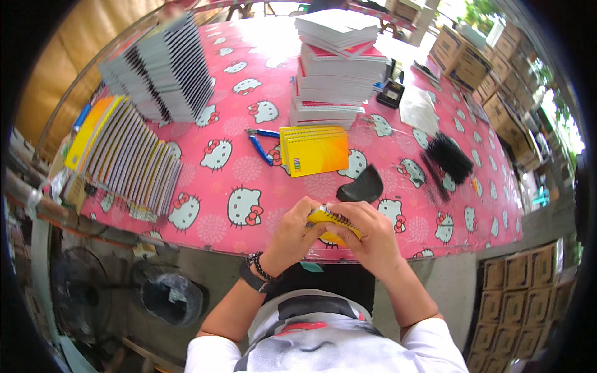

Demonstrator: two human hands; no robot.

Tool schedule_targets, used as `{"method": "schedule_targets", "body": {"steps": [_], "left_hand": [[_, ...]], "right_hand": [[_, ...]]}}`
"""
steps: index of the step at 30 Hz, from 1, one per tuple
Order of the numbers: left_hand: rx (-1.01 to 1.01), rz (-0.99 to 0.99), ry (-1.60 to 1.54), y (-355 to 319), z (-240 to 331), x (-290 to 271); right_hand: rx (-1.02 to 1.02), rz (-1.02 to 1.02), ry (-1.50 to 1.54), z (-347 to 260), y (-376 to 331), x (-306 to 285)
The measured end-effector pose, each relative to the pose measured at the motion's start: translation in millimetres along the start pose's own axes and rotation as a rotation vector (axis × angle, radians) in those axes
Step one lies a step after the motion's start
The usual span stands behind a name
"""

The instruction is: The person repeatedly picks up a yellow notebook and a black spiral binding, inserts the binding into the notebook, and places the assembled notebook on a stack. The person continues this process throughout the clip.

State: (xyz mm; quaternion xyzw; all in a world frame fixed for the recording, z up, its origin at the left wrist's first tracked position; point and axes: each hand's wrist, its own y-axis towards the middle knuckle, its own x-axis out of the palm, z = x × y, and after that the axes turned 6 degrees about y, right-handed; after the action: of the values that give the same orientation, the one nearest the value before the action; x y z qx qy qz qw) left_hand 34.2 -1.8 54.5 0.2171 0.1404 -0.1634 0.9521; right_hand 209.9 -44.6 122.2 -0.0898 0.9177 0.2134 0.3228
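Note:
My left hand (291,231) and my right hand (372,240) both grip a small yellow spiral notebook (319,216) at the table's near edge. Its dark coil runs along the top, between my fingers; much of the cover is hidden by them. Just beyond lies a curved black piece (363,184), whose kind I cannot make out. Farther off, several yellow notebooks (318,155) lie in a low pile. Beside that pile rest blue-handled pliers (260,148).
Tall paper stacks (339,84) rise at the back. Bound notebooks stand in a stack (165,71) and a row (127,158) on the left. Black coils (449,158) lie right on the pink patterned table (227,239). A bin (171,298) and cartons (519,298) flank me below.

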Motion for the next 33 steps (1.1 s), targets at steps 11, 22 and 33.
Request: {"method": "schedule_targets", "body": {"steps": [11,22,33], "left_hand": [[0.021,-0.060,0.024,-3.5,25.9,-6.7],[-0.035,0.051,-0.206,-8.9,29.7,-15.6],[-0.007,0.115,-0.088,-15.5,30.5,-30.9]], "right_hand": [[-0.021,0.069,0.188,0.4,-2.4,3.1],[-0.147,0.280,0.240,-7.9,1.2,7.9],[-0.118,0.248,0.340,-11.1,6.7,22.2]]}}
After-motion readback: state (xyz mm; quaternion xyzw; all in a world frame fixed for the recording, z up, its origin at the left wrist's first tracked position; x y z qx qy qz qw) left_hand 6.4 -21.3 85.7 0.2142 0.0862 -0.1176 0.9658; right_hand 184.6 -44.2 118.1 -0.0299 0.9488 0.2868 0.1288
